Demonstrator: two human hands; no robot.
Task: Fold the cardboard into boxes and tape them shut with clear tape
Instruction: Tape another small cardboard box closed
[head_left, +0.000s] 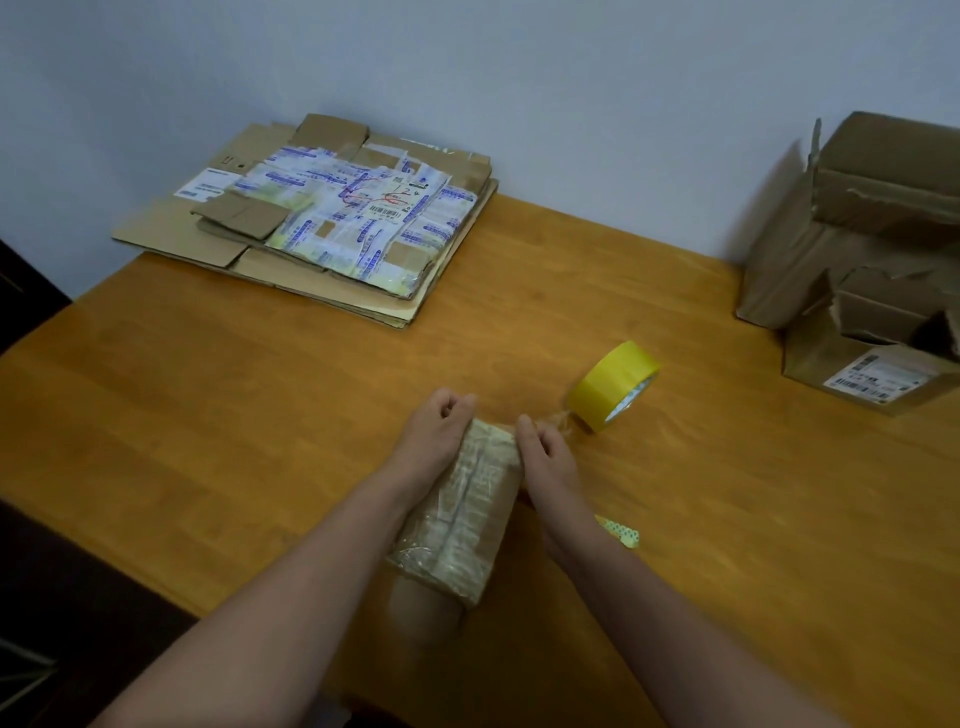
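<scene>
Tape stretches in a short crumpled strand (559, 419) from the far right corner of the box (470, 512) to the roll (613, 385), which stands on edge just beyond and to the right of that corner. The box lies on the table (218, 405) straight in front of the person. Its long axis runs away from the body and leans slightly right, and its top is already covered with tape.

Both hands sit at the far end of the box. The right hand (545, 449) is at the right corner, nearer the roll, and pinches the strand between its fingertips. The left hand (441, 423) rests at the left corner with fingers curled; I cannot tell whether it grips anything.

The next move probably calls for the strand to be torn or cut off, with the right hand pulling toward the roll while the left steadies the box.

Flat cardboard (311, 218) lies well beyond the box to its left, and open boxes (857, 249) stand far to its right.
</scene>
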